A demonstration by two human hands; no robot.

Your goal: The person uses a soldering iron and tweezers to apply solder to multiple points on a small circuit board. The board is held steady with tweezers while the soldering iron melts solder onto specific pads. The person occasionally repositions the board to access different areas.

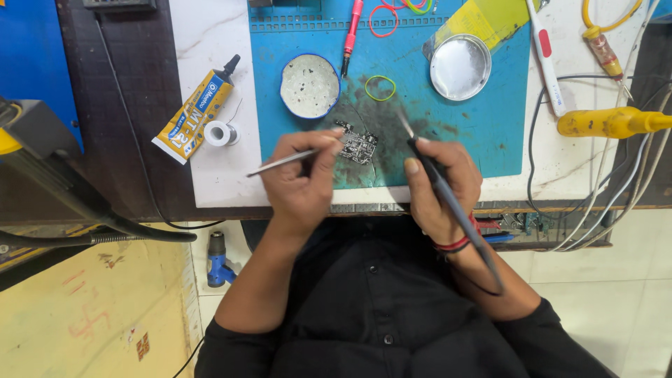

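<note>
Circuit board [358,145] between tweezers [280,164] and soldering iron [448,199], green band [380,87] nearby.

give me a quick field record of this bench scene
left hand: left hand grips tweezers, tips at the circuit board
right hand: right hand holds soldering iron, tip raised just right of the board
work piece: small circuit board on blue mat
nearby: round tin, metal lid, green rubber band, glue tube, solder spool
</note>
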